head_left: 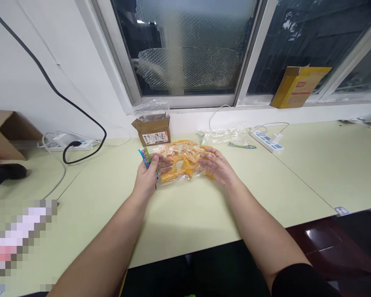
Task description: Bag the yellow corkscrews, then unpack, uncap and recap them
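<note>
Right in front of the small open brown cardboard box point(151, 131), a clear plastic bag point(184, 159) of curved yellow plastic pieces point(188, 168) is over the pale green bench point(185, 218). The left hand's point(146, 176) grip pinches its blue-and-green printed strip point(145, 157); the right hand's point(219, 167) grip, farther right of the box, is wide, contact with the bag unclear.

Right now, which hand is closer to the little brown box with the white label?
Left. The left hand is in front of the brown box, gripping the clear bag; the right hand is farther off, to the box's right, by the bag's other end.
</note>
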The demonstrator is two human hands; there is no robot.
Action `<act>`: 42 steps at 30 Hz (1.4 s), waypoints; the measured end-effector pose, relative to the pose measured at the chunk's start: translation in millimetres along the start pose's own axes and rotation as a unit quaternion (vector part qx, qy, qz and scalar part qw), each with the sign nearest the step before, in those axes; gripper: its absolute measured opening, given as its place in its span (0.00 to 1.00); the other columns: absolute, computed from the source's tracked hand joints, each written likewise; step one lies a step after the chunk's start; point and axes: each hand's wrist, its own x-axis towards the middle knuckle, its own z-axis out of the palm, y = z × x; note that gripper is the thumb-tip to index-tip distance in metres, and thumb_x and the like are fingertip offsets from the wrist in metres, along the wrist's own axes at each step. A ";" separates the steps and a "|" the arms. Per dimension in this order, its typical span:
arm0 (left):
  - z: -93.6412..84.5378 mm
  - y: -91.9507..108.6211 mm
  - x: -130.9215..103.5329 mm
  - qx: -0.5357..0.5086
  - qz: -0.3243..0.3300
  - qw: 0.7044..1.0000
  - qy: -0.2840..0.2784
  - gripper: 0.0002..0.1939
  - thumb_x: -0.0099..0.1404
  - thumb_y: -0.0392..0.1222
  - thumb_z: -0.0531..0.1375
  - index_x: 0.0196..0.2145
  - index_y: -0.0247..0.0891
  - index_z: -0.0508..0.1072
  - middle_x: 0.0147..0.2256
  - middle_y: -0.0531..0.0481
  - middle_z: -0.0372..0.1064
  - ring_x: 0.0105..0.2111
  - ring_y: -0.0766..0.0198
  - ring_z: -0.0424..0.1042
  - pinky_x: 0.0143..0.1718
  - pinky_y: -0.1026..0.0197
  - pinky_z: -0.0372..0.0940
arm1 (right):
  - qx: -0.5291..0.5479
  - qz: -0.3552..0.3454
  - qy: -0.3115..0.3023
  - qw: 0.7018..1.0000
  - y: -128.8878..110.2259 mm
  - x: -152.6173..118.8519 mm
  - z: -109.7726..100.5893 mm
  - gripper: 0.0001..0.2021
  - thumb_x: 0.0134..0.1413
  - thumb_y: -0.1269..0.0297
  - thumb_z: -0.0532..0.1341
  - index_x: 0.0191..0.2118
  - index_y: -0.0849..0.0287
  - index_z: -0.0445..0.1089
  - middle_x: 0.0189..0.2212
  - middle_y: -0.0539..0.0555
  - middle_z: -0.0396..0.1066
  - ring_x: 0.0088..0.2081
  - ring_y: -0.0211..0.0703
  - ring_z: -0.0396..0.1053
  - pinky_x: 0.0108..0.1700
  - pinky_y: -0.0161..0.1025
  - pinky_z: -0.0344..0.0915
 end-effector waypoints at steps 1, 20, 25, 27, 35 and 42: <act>-1.0 0.0 0.7 -0.005 -0.002 1.000 -0.006 0.24 0.61 0.59 0.70 0.42 0.39 0.70 0.37 0.46 0.80 0.39 0.51 0.82 0.41 0.48 0.78 | -0.024 -0.004 0.015 1.000 -1.2 1.6 -3.1 0.22 0.45 0.53 0.75 0.45 0.50 0.70 0.43 0.51 0.78 0.43 0.46 0.78 0.47 0.45 0.72; -6.5 -19.0 -2.1 0.031 -0.180 0.983 -0.033 0.25 0.60 0.54 0.71 0.47 0.43 0.65 0.36 0.50 0.77 0.31 0.55 0.81 0.31 0.50 0.78 | -0.727 0.010 0.023 0.686 -3.1 -3.0 -31.4 0.10 0.41 0.63 0.73 0.34 0.54 0.81 0.42 0.61 0.67 0.49 0.59 0.64 0.50 0.48 0.64; -6.7 -6.5 -5.3 0.084 -0.292 0.950 -0.076 0.24 0.59 0.46 0.70 0.50 0.43 0.66 0.36 0.46 0.77 0.30 0.53 0.80 0.32 0.47 0.77 | -0.707 -0.006 0.077 0.703 -16.9 -4.3 -42.5 0.08 0.42 0.62 0.71 0.31 0.55 0.76 0.38 0.59 0.71 0.42 0.53 0.68 0.42 0.44 0.64; -9.4 -3.6 -5.9 0.164 -0.267 0.946 -0.079 0.26 0.58 0.45 0.70 0.51 0.43 0.66 0.36 0.46 0.77 0.30 0.51 0.80 0.32 0.49 0.76 | -0.683 0.018 0.111 0.722 -26.8 -6.7 -46.6 0.08 0.43 0.61 0.70 0.30 0.55 0.73 0.35 0.56 0.73 0.36 0.49 0.68 0.37 0.42 0.62; -22.7 5.9 -13.1 0.612 0.032 0.787 -0.073 0.38 0.53 0.42 0.69 0.61 0.42 0.67 0.49 0.36 0.72 0.46 0.39 0.75 0.44 0.46 0.69 | -0.451 -0.061 0.183 0.871 -39.6 -8.3 -41.0 0.16 0.51 0.50 0.65 0.40 0.53 0.68 0.32 0.51 0.76 0.32 0.43 0.67 0.33 0.39 0.59; 18.1 1.6 -36.4 0.636 0.259 0.702 -0.189 0.22 0.66 0.36 0.59 0.57 0.45 0.73 0.53 0.39 0.68 0.54 0.43 0.67 0.55 0.41 0.63 | -0.196 0.004 0.066 0.978 -23.2 -8.3 -18.6 0.37 0.44 0.60 0.67 0.62 0.45 0.56 0.32 0.46 0.78 0.30 0.42 0.69 0.30 0.36 0.59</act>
